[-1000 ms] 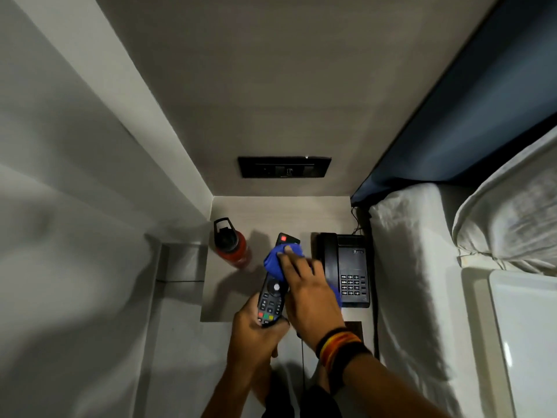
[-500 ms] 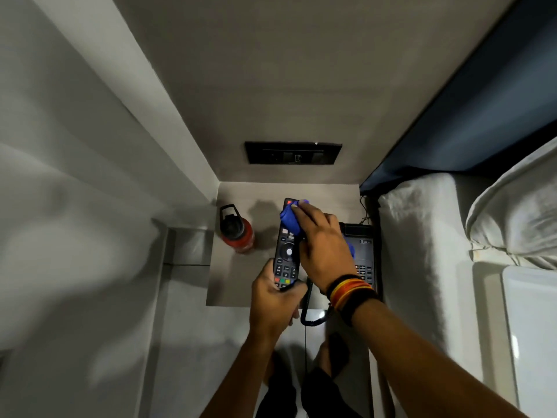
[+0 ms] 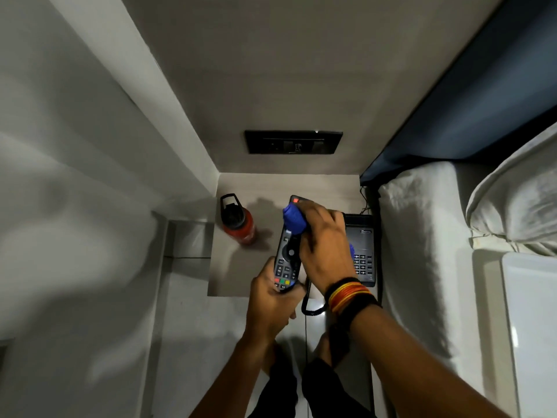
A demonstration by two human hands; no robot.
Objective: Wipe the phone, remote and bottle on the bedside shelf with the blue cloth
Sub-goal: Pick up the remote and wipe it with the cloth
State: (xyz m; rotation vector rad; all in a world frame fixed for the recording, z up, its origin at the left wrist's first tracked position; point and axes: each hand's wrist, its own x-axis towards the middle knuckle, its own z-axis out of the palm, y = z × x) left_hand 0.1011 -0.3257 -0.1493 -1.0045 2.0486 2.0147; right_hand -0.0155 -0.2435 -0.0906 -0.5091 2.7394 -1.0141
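Observation:
My left hand (image 3: 272, 303) grips the lower end of a black remote (image 3: 286, 260), holding it above the bedside shelf (image 3: 235, 267). My right hand (image 3: 324, 245) presses a bunched blue cloth (image 3: 294, 220) against the remote's upper half, just below its red power button. A red bottle (image 3: 239, 221) with a black lid stands upright on the shelf to the left. The black desk phone (image 3: 363, 254) lies at the shelf's right side, partly hidden behind my right hand.
A black switch panel (image 3: 294, 142) sits on the wall above the shelf. A bed with white sheets (image 3: 422, 251) and a pillow (image 3: 512, 200) borders the shelf on the right. The phone's cord (image 3: 307, 306) loops off the shelf's front edge. A white wall closes the left.
The cloth under my right hand slid from the remote's middle toward its top end, then slightly back down. My left hand keeps holding the remote's lower end.

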